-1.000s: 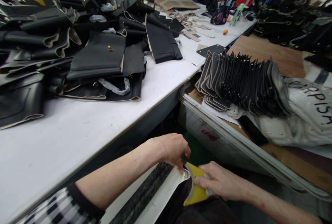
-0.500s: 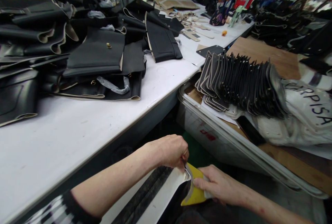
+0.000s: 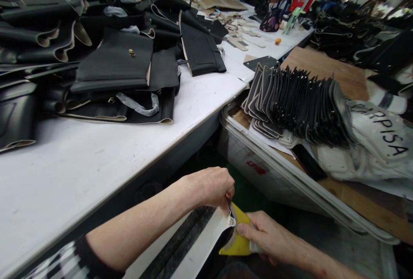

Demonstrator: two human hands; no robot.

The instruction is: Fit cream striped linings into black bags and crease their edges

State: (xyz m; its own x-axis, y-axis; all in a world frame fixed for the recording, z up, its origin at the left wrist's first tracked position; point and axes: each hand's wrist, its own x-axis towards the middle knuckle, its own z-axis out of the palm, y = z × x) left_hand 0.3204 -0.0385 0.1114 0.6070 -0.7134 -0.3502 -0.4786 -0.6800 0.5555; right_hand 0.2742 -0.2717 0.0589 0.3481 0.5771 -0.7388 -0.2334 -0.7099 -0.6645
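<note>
My left hand (image 3: 214,186) is closed, its fingers pinching the upper end of a white-faced panel (image 3: 201,240) with a dark band along it. The fingertips are partly hidden behind the knuckles. To its right, my right hand (image 3: 263,234) grips a yellow piece (image 3: 237,246) with a greyish edge, the thumb pressed on its face. The yellow piece lies right against the panel's folded end, over a dark opening. Whether the two are joined I cannot tell. The panel's lower part runs out of view at the bottom.
Black bag pieces (image 3: 112,61) are heaped on the white table (image 3: 135,150) to the left. On the right, a plastic bin (image 3: 245,154) bears a row of black flaps (image 3: 300,102) and a white bag (image 3: 383,128) with lettering. The table edge runs close beside my left forearm.
My right hand and the yellow piece have shifted slightly left and down against the panel's end. My left hand keeps its pinch. The whole view has turned a little.
</note>
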